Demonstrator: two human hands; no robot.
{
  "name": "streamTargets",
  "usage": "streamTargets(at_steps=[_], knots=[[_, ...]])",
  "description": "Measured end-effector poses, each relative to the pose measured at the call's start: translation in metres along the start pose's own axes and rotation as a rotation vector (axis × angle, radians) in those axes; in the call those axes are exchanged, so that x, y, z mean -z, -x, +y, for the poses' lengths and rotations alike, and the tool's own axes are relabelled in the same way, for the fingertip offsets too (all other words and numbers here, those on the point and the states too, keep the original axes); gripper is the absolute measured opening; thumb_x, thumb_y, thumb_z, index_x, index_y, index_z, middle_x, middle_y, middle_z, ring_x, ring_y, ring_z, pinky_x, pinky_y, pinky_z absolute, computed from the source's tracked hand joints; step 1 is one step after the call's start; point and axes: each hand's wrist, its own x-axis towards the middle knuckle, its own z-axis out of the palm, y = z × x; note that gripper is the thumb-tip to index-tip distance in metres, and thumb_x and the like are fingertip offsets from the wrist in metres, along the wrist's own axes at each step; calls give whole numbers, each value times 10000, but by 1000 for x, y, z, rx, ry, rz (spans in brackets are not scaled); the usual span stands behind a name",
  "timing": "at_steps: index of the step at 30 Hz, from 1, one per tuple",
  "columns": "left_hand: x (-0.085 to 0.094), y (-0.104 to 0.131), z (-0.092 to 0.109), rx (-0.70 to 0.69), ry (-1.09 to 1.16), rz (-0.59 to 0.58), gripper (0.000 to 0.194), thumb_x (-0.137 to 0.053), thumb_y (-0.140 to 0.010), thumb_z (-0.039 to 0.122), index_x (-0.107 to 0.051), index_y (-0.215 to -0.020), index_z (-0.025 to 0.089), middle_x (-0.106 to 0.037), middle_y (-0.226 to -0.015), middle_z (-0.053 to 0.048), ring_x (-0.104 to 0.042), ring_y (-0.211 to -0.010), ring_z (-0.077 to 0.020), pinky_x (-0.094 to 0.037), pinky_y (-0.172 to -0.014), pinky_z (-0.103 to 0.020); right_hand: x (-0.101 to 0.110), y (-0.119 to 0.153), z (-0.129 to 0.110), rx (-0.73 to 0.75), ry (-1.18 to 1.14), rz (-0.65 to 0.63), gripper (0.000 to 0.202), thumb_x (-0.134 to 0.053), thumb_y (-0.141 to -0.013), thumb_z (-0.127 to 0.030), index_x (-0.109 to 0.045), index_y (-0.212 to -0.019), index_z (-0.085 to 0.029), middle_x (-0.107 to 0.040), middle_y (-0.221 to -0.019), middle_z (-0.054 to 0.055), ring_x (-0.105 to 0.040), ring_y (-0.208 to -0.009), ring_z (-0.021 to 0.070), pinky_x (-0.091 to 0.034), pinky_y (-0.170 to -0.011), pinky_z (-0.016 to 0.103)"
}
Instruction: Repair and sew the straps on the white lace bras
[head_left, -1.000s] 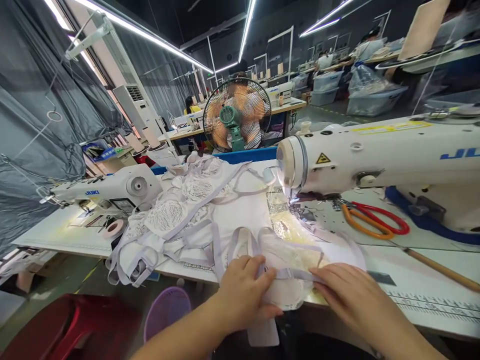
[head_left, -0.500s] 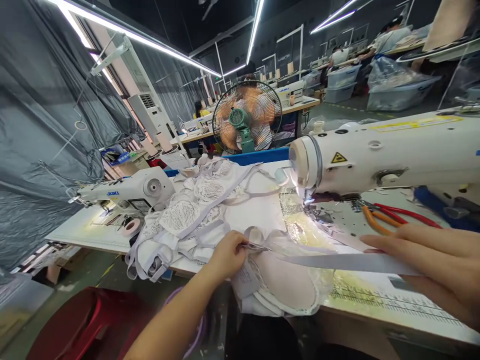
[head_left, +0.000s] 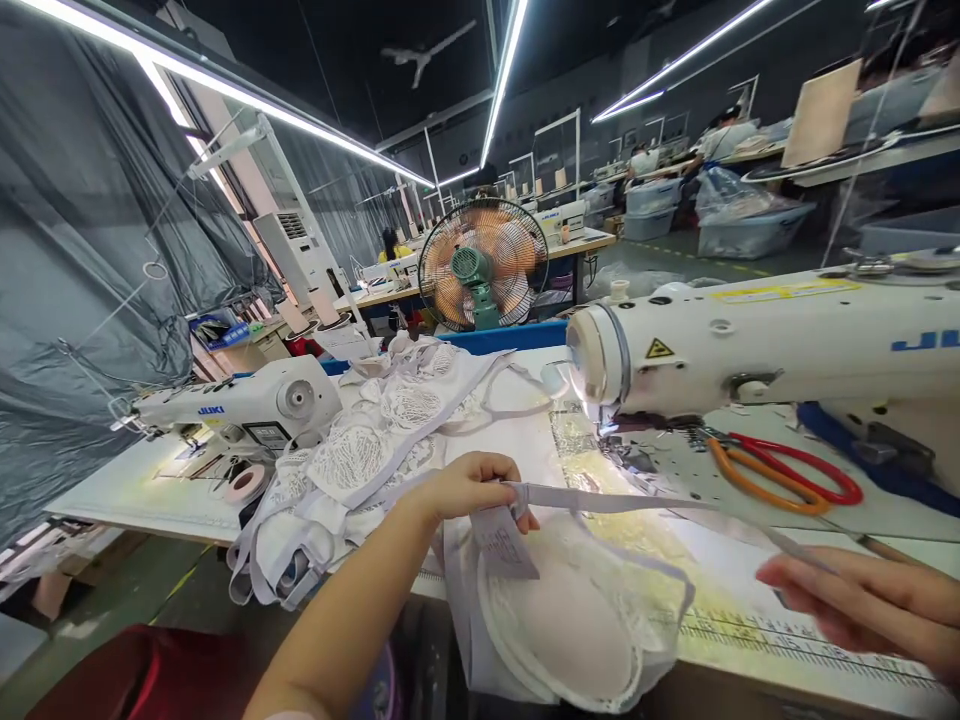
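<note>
Right hand (head_left: 877, 605) lower (scissors (head_left: 787, 453) uncovered)

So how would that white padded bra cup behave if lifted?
The white padded bra cup should mostly hold its shape, judging by its smooth dome. The narrow pale lilac fabric strap is probably floppier: it bends down toward the right hand.

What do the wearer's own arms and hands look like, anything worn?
The left hand and right hand wear no gloves, and no ring or watch shows. The left forearm is bare; a pale edge at the picture's bottom may be a sleeve. What the right arm wears is out of view.
</note>
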Motion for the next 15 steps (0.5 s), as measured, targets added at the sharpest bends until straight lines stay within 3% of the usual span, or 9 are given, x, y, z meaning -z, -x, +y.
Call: streamTargets(at_steps=[1,4,8,10,12,15], knots=[[1,-5,-3,32,43,-1,231,-612,-673,338,-466,-690,159,-632,-628,-53,-637,-682,-214,-460,-622,-301,-4,-3,-9,-27,-27,-97,345,-511,-733,-578,-710,-673,-304,-695,-718,93,-665,-644,229,-545,-556,282],[6,-17,-9,111,1,50,258,-597,-662,361,-436,-718,167,-606,-613,-32,-593,-559,-164,-424,-530,-254,-30,-6,-40,-83,-102,-222,481,-459,-688,-682,-668,-613,-256,-689,-767,78,-648,-771,269,-548,-680,365],[12,-32,-12,220,-431,176,156,-452,-733,329,-449,-754,175,-562,-648,1,-496,-518,-108,-369,-493,-218,-59,4,-70,-327,-537,-424,485,-479,-722,-656,-677,-735,-214,-669,-785,66,-620,-748,200,-536,-657,307],[15,-41,-14,240,-671,216,117,-429,-735,281,-477,-744,174,-531,-668,15,-458,-561,-105,-353,-527,-216,-57,8,-73,-479,-759,-395,413,-525,-749,-578,-674,-799,-196,-666,-821,70,-616,-773,172,-523,-643,267],[18,-51,-17,222,-769,214,75,-448,-708,238,-483,-698,172,-492,-670,16,-435,-637,-123,-336,-576,-224,-45,12,-68,-574,-895,-322,334,-578,-748,-502,-655,-788,-180,-662,-889,74,-615,-778,151,-514,-607,238],[25,-62,-24,196,-816,145,84,-444,-703,237,-468,-658,171,-464,-661,9,-404,-671,-144,-314,-612,-244,-17,25,-50,-595,-931,-311,310,-578,-769,-462,-607,-718,-157,-651,-755,35,-558,-551,62,-439,-458,155]])
